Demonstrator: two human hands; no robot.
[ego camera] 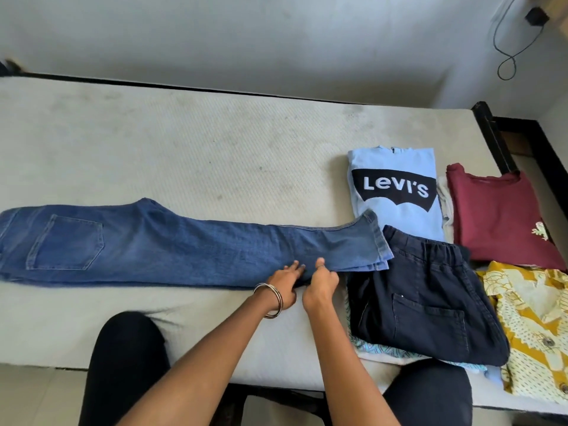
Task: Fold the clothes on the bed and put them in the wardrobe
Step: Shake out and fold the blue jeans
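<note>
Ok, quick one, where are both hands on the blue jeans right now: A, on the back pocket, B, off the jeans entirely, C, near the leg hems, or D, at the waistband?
C: the left hand and right hand rest together on the blue jeans near the hem end.

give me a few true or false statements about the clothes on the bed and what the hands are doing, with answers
1. The blue jeans lie stretched lengthwise across the mattress. True.
2. Both hands are at the waistband end of the jeans. False: the left hand and right hand are near the hem end, on the near edge.
3. The light blue printed t-shirt is already folded. True.
4. The maroon top lies on the jeans. False: it sits apart, to the right of the t-shirt.
5. The dark navy shorts lie beside the jeans' hem. True.
</note>
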